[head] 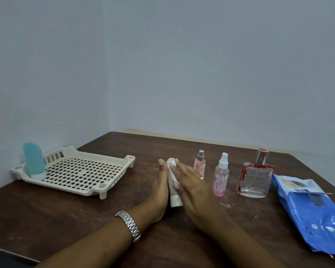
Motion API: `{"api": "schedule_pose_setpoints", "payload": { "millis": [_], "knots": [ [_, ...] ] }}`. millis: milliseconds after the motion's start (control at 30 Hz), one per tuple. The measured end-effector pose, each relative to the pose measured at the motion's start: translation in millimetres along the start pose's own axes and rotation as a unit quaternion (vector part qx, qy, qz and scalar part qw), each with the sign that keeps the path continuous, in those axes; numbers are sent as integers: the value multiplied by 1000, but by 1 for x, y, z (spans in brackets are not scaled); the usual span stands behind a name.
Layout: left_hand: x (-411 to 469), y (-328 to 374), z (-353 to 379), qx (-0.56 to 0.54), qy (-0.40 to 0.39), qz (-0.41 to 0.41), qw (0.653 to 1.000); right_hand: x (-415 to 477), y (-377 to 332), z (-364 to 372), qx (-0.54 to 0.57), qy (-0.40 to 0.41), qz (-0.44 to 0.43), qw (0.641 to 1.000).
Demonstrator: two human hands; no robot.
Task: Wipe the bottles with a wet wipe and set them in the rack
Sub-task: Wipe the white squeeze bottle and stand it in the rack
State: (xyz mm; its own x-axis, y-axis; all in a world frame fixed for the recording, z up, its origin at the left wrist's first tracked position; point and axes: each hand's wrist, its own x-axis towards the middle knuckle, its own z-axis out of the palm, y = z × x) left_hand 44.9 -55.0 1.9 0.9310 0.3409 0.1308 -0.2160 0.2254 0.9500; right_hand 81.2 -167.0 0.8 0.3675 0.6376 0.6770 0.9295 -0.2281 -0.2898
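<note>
Pressed between the flat palms of the left hand (160, 190) and the right hand (192, 185), at lower centre of the frame: a white tube (175, 200). Fingers of both straight, neither clenched; right thumb laid on the tube's front. Long axis running up the frame, cap end toward the bottom, top leaning slightly to the upper left. Hard to tell whether the cap touches the table (85, 219). Bunched round the upper end, under the fingertips: a white wipe (171, 166). Plain, smooth, no label legible. Apparently mid-wipe, not yet ready for racking.

Left of the hands and a little higher in the frame, well apart: the cream rack (131, 158), with a blue bottle (33, 159) upright at its far left end. Closer to the left hand, so probably a leftward carry.

Right of the hands, in a row: small pink sprayer (199, 163), pink spray bottle (220, 176), square glass bottle (254, 178). At far right, a blue wipes pack (313, 209).
</note>
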Motion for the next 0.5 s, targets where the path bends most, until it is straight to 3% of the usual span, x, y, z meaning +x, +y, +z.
{"api": "schedule_pose_setpoints", "payload": {
  "millis": [167,500],
  "knots": [
    [-2,1,1,33,12,-4,999,0,4,2,-98,-4,-93,991],
    [5,5,-11,-57,-9,-50,997,-4,-1,-10,-69,-53,-163,983]
  ]
}}
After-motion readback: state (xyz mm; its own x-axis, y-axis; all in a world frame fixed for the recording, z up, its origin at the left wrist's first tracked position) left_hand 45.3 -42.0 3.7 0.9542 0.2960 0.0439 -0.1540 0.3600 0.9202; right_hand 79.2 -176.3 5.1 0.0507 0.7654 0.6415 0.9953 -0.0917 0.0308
